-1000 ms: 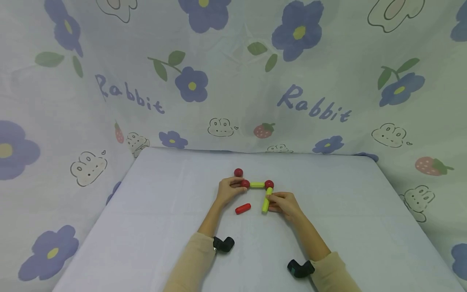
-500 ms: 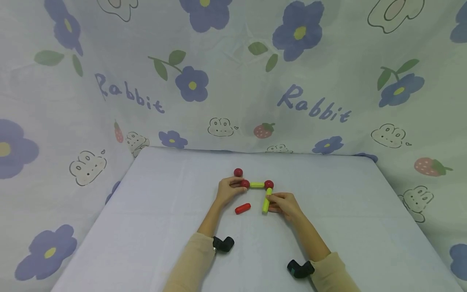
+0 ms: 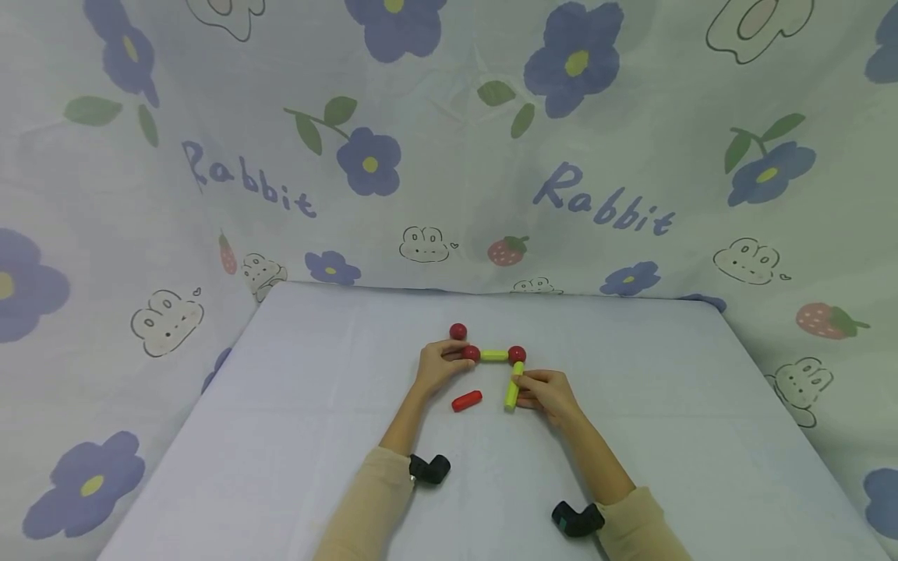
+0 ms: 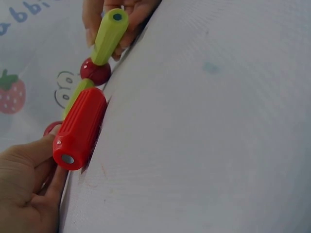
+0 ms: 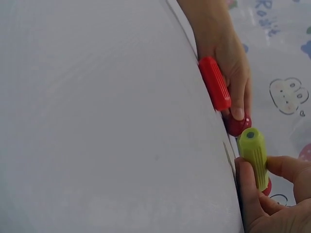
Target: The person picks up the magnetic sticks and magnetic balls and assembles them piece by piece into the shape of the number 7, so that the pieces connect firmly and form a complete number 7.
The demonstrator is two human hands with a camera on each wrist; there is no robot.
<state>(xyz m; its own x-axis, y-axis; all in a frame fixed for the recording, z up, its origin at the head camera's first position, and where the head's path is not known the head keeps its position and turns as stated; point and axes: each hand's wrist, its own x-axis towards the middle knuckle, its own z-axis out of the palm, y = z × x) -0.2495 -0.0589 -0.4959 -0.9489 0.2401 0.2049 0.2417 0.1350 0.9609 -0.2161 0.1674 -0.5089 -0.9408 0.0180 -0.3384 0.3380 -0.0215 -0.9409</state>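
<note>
My left hand (image 3: 439,365) pinches a red ball (image 3: 471,354) between thumb and fingers. A yellow-green rod (image 3: 494,355) joins that ball to a second red ball (image 3: 517,355) on its right. From the second ball another yellow-green rod (image 3: 514,389) extends toward me, and my right hand (image 3: 549,392) pinches it. In the right wrist view this rod (image 5: 254,158) sits between thumb and finger, with a dark round spot on its free end. A loose red rod (image 3: 467,401) lies on the table between the hands; its ribbed side and grey end spot show in the left wrist view.
A single red ball (image 3: 458,332) stands just behind my left fingertips. The white table (image 3: 316,467) reaches back to a curtain (image 3: 449,156) printed with flowers and rabbits. A black wrist device (image 3: 429,469) is on the left wrist, another (image 3: 578,519) on the right.
</note>
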